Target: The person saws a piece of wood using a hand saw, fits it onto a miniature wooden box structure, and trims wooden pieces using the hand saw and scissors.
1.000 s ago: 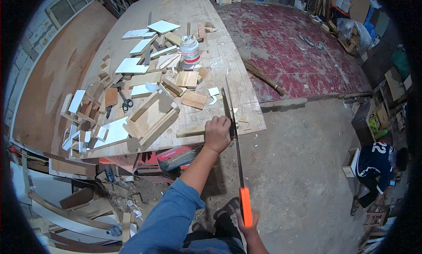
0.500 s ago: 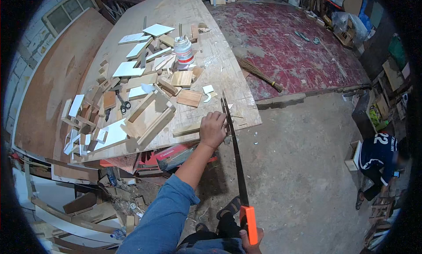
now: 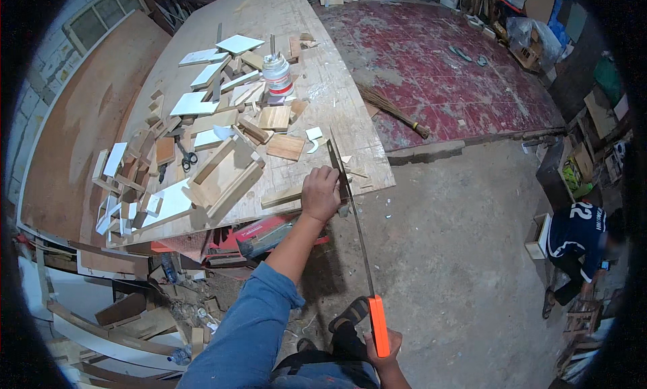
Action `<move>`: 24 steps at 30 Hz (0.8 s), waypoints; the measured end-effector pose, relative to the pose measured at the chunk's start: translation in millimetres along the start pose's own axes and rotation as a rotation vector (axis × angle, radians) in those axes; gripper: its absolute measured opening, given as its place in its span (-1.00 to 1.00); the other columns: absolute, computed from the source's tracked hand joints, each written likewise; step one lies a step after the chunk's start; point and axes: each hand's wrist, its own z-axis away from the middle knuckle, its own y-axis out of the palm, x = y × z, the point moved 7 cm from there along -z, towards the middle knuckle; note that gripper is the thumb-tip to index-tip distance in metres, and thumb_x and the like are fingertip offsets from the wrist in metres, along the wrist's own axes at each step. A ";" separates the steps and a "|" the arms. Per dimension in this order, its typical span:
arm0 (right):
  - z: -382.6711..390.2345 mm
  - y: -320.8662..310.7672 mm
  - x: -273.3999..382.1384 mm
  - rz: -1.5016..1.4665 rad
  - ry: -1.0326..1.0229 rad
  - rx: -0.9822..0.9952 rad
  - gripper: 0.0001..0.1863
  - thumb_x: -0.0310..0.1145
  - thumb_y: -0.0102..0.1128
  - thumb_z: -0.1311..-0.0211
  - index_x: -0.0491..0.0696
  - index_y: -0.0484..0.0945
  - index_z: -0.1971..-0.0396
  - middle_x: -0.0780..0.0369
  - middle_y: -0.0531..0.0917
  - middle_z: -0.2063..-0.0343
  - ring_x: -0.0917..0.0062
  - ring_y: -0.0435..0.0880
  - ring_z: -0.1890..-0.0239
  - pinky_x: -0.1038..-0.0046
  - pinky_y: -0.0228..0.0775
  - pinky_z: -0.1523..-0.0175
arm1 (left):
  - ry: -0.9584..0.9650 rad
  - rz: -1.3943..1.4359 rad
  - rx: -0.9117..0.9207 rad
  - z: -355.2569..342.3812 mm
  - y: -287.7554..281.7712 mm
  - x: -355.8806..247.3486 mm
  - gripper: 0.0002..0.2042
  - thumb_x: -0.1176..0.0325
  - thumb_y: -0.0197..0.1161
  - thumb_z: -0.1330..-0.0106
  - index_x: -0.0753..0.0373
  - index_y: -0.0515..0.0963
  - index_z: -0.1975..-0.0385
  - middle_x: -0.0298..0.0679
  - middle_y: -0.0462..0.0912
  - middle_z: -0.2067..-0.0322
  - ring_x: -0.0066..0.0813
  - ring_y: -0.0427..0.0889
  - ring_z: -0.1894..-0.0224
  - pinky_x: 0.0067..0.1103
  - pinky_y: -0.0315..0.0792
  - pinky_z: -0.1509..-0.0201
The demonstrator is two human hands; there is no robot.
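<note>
sawing appeared underway: the left grip (image 3: 321, 193) held the wood strip (image 3: 282, 196), the right grip (image 3: 387, 344) clasped the orange-handled saw (image 3: 378, 321) to its right, and the next stroke seemingly required steady alignment.

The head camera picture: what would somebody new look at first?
Probably the bright orange saw handle in the right hand, low in the picture, with its long blade running up over the near edge of the table beside the left hand. Next, the red-and-white jar standing among wood scraps on the table, and the red floor past its right edge.
</note>
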 end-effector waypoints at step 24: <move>-31.9 41.0 -19.0 0.136 -0.017 0.090 -0.78 -0.34 0.27 -0.07 -0.12 0.49 0.63 0.16 0.44 0.78 0.20 0.43 0.75 0.33 0.23 0.59 | 0.078 -0.049 -0.023 5.1 -2.9 -4.1 -0.82 0.45 0.21 0.08 0.19 0.48 0.41 -0.25 0.45 0.35 -0.23 0.44 0.23 -0.35 0.33 0.25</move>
